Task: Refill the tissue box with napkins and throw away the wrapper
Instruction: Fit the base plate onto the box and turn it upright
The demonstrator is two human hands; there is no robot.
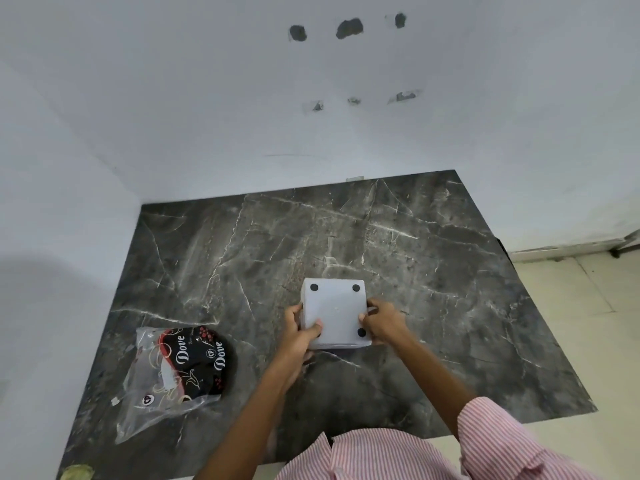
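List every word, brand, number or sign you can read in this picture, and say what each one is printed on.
"Dove": printed twice in white on the black and red label of the clear plastic wrapper lying on the marble table.
Small print and round logos on the same wrapper: too small to read.
White tissue box, held underside up by the left hand and right hand: only black round feet, no text.

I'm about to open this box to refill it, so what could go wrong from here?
1. The tissue box is upside down, feet up, pinched at its near edges by the left hand and right hand. If the base pops off suddenly, a part might drop onto the marble table.
2. The napkin pack lies near the table's left edge, so a left-arm sweep could knock it off.
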